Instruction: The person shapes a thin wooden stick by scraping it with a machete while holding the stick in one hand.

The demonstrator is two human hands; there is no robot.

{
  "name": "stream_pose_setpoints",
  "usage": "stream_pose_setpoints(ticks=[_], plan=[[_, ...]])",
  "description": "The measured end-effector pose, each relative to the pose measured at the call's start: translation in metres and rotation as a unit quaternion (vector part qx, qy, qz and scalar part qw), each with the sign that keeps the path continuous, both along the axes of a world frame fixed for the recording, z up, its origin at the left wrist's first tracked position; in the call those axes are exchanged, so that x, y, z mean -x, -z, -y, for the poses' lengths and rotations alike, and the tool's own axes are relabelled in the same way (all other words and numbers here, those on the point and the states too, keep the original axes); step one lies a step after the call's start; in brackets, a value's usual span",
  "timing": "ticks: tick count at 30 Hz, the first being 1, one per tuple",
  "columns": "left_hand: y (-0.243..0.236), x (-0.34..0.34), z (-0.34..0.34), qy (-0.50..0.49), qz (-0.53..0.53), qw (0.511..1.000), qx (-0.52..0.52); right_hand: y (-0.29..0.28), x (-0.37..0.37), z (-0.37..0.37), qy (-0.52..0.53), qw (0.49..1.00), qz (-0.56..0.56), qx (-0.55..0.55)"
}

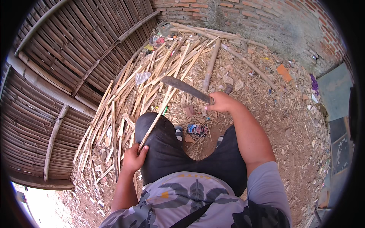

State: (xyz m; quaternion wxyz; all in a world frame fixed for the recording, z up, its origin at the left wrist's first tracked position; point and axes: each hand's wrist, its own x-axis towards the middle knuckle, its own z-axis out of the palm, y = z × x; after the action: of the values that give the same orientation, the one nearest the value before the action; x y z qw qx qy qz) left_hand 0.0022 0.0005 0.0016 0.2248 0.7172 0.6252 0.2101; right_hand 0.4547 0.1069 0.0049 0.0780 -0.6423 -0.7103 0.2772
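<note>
My right hand point(223, 102) is wrapped round the handle of a machete point(184, 87). Its broad dark blade points left, with the tip over the heap of split sticks. Down at my left knee, my left hand point(133, 157) grips the near end of a thin pale bamboo strip point(154, 123), thumb on top. The strip slants up and away across my dark trousers and passes close to the machete's tip in this view. Whether blade and strip touch, I cannot tell. Where the strip's far end lies is hard to make out among the other sticks.
Many split bamboo strips point(118, 114) lie heaped on the left, against a bamboo-slat wall point(95, 38). Whole bamboo poles point(213, 64) rest farther off below a brick wall point(254, 22). Between my feet lies a blue packet point(195, 129). Grey panels point(336, 91) lean on the right.
</note>
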Motion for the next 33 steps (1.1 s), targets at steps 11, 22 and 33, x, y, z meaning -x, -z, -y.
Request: stream_pose_setpoints(ticks=[11, 22, 33], plan=[[0.004, 0.002, 0.0, 0.001, 0.016, 1.0, -0.004, -0.032, -0.001, 0.01, 0.109, 0.986, -0.037, -0.12], [-0.002, 0.003, 0.001, 0.012, -0.008, 1.0, -0.012, -0.047, 0.007, 0.01, 0.123, 0.985, 0.011, -0.122], [-0.001, 0.002, 0.0, 0.027, -0.027, 0.999, -0.024, -0.046, 0.01, 0.013, 0.058, 0.992, 0.012, -0.114]])
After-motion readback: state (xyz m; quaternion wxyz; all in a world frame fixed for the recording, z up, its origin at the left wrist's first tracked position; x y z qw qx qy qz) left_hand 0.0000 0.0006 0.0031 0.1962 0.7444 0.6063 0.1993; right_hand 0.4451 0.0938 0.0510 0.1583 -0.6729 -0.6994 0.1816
